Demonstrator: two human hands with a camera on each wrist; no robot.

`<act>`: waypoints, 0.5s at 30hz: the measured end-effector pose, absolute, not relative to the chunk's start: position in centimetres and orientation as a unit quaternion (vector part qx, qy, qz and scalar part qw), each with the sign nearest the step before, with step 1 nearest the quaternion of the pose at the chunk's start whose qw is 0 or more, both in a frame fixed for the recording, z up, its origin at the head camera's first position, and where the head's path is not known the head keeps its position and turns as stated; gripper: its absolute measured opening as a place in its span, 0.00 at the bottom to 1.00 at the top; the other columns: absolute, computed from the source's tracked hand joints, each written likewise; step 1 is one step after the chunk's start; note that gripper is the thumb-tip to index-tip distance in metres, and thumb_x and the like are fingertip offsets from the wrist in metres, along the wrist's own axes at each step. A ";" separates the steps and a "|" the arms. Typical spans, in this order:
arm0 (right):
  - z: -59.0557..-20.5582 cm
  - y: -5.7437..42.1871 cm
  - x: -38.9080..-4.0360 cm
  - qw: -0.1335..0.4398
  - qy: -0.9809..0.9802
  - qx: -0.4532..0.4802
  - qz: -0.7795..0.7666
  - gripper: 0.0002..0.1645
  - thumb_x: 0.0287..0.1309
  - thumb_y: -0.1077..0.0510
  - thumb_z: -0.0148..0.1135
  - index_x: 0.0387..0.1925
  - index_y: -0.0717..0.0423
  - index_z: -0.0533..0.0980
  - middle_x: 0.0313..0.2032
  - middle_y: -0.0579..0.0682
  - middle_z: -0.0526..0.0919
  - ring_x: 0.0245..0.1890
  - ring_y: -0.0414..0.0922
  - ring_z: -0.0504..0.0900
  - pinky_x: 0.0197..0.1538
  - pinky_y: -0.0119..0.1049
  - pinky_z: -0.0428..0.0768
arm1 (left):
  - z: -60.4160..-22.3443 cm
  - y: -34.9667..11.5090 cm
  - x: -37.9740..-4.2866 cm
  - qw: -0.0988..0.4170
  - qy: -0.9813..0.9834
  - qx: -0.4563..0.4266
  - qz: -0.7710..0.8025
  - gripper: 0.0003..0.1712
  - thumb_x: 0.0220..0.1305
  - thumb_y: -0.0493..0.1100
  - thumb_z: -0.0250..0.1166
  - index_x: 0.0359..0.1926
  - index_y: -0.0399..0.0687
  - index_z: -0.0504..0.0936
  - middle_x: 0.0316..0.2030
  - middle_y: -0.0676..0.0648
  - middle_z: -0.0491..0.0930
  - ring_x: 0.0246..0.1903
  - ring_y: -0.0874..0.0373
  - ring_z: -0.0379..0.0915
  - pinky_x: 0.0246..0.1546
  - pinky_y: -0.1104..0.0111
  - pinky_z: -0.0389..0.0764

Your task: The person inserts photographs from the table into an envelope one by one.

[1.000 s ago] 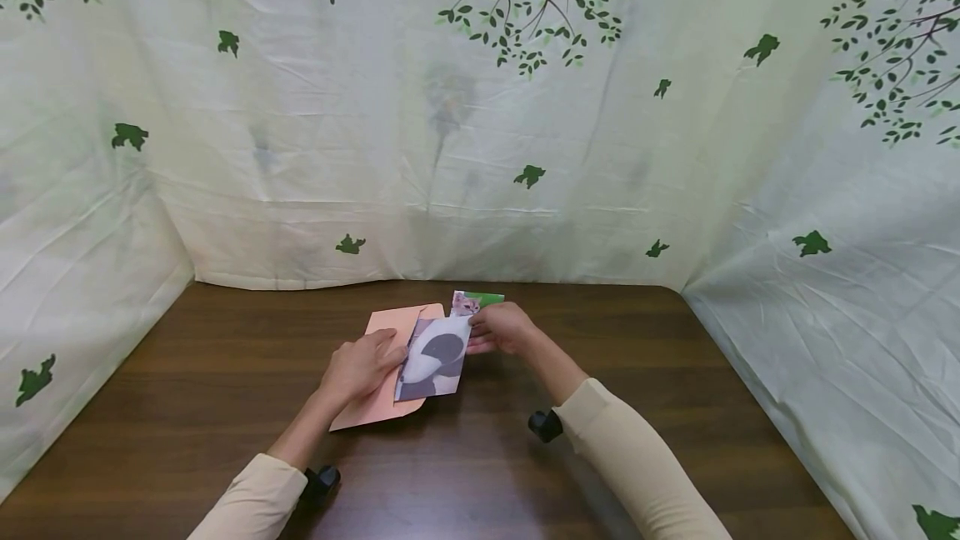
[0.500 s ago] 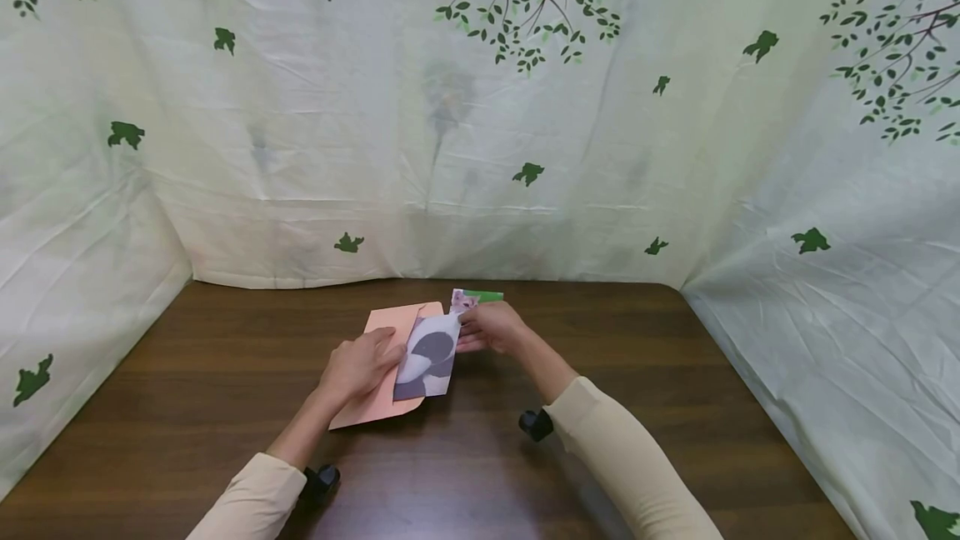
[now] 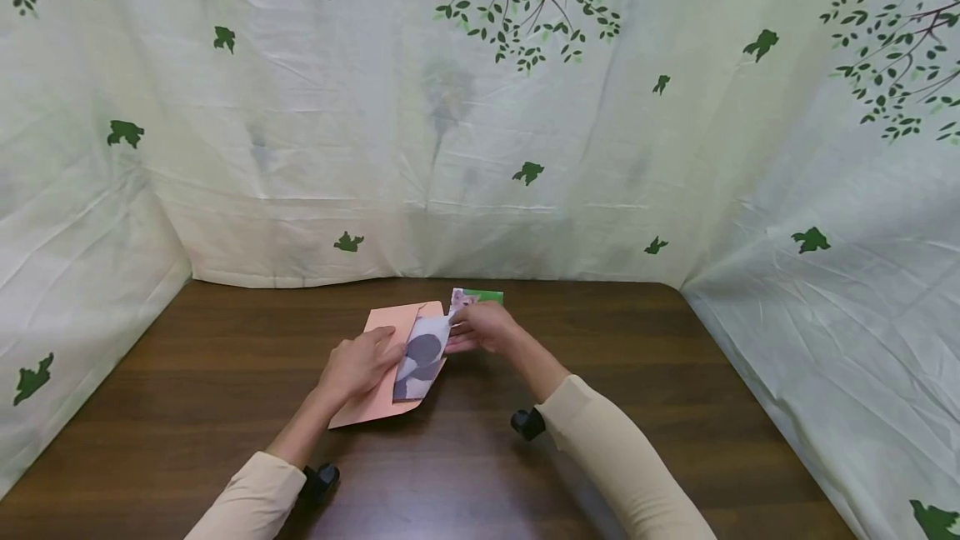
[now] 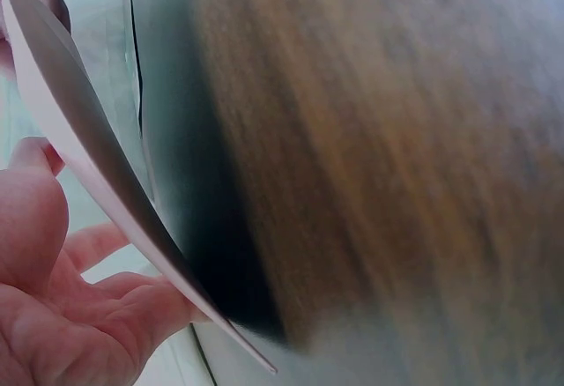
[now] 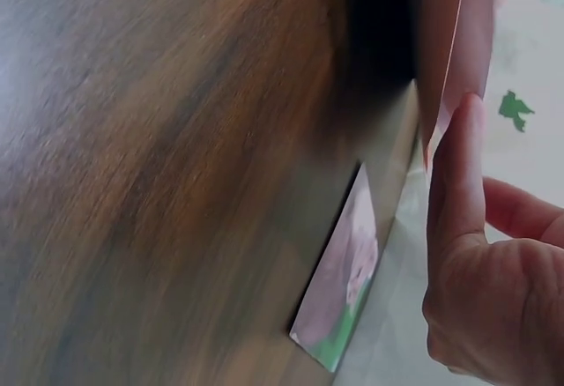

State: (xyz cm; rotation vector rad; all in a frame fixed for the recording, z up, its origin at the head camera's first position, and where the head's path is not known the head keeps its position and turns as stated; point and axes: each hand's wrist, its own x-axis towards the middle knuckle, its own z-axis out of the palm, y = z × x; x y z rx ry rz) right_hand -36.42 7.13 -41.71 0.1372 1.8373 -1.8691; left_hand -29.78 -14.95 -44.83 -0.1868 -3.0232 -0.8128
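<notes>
A salmon-pink envelope is held tilted over the middle of the table, gripped by my left hand with the thumb on its front. In the left wrist view the fingers lie against the envelope. A card with a grey and white picture sticks out of the envelope's right side; its left part is hidden inside. My right hand pinches the card's right edge near the upper corner. Behind that hand lies a second card, pink and green, partly covered in the head view.
The brown wooden table extends around both hands. A white curtain printed with green leaves hangs along the back and both sides. Black wrist cameras, such as the one on the right, sit below each forearm.
My right hand has moved left, pushing the grey and white card deeper into the envelope, so less of it shows. The left hand and the envelope have hardly moved.
</notes>
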 end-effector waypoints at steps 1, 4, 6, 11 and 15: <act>-41.7 7.0 -36.5 0.255 0.675 0.052 -0.691 0.16 0.69 0.67 0.52 0.52 0.76 0.75 0.46 0.70 0.83 0.30 0.54 0.87 0.43 0.48 0.86 | -44.9 -15.0 -29.8 0.003 -0.964 -0.060 -0.258 0.34 0.72 0.57 0.54 0.69 0.39 0.73 0.62 0.32 0.77 0.60 0.28 0.73 0.59 0.41 0.72; -41.8 6.6 -36.5 0.249 0.673 0.056 -0.694 0.16 0.69 0.67 0.53 0.51 0.76 0.75 0.44 0.69 0.83 0.29 0.55 0.87 0.42 0.48 0.87 | -44.9 -14.9 -29.9 0.003 -0.964 -0.060 -0.258 0.34 0.72 0.57 0.54 0.69 0.39 0.73 0.62 0.33 0.77 0.61 0.29 0.73 0.60 0.41 0.72; -41.9 6.3 -36.5 0.247 0.672 0.056 -0.696 0.15 0.68 0.67 0.54 0.51 0.76 0.75 0.43 0.69 0.83 0.29 0.55 0.87 0.41 0.47 0.87 | -44.9 -14.9 -29.9 0.006 -0.965 -0.064 -0.254 0.33 0.72 0.56 0.54 0.69 0.39 0.73 0.62 0.32 0.77 0.60 0.29 0.73 0.59 0.41 0.72; -42.2 5.6 -36.5 0.243 0.672 0.050 -0.698 0.16 0.69 0.67 0.55 0.52 0.77 0.76 0.40 0.66 0.84 0.30 0.55 0.88 0.39 0.46 0.87 | -44.9 -14.9 -30.0 0.001 -0.966 -0.065 -0.252 0.34 0.72 0.56 0.53 0.69 0.38 0.73 0.63 0.33 0.77 0.61 0.29 0.73 0.60 0.41 0.71; -42.4 5.1 -36.5 0.241 0.674 0.044 -0.697 0.16 0.69 0.66 0.55 0.51 0.77 0.76 0.37 0.64 0.84 0.30 0.54 0.89 0.39 0.45 0.87 | -44.9 -15.0 -29.9 -0.002 -0.965 -0.064 -0.252 0.34 0.73 0.57 0.52 0.70 0.39 0.72 0.64 0.33 0.76 0.62 0.30 0.72 0.60 0.40 0.70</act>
